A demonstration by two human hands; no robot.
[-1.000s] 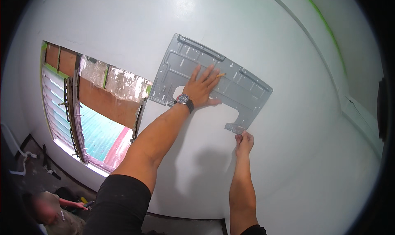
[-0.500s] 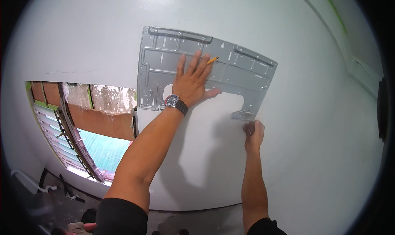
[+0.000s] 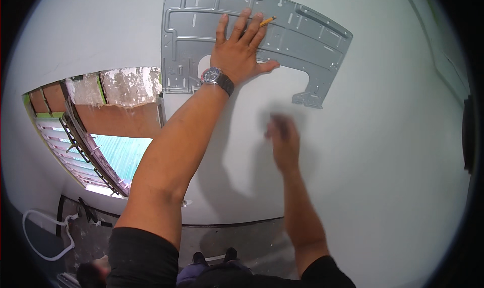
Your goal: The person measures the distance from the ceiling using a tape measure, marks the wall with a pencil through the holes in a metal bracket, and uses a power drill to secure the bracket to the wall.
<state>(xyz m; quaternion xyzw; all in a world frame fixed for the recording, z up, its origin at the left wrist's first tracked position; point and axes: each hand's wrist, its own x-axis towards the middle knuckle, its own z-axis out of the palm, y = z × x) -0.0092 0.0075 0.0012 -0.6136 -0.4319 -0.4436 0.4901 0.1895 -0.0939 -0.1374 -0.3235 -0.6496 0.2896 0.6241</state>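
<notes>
Your two hands are apart. Your left hand (image 3: pixel 235 61), fingers spread and palm toward the wall, lies flat on the grey metal plate (image 3: pixel 292 46). The plate is against the white wall (image 3: pixel 383 137), to the right of the window (image 3: pixel 118 119); its upper left corner reaches the top edge of the view. Your left thumb points right, at the upper edge of the plate's lower cut-out. A yellow pencil (image 3: pixel 268 21) projects from between the fingers of this hand, in front of the plate. A watch (image 3: pixel 210 75) with a dark strap encircles your left wrist.

Your right hand (image 3: pixel 285 142) is below the plate's lower right leg and clear of it. Its fingers are curled but blurred; you cannot tell whether they grip anything. A white hose (image 3: pixel 38 255) lies at the lower left, near the floor (image 3: pixel 252 242).
</notes>
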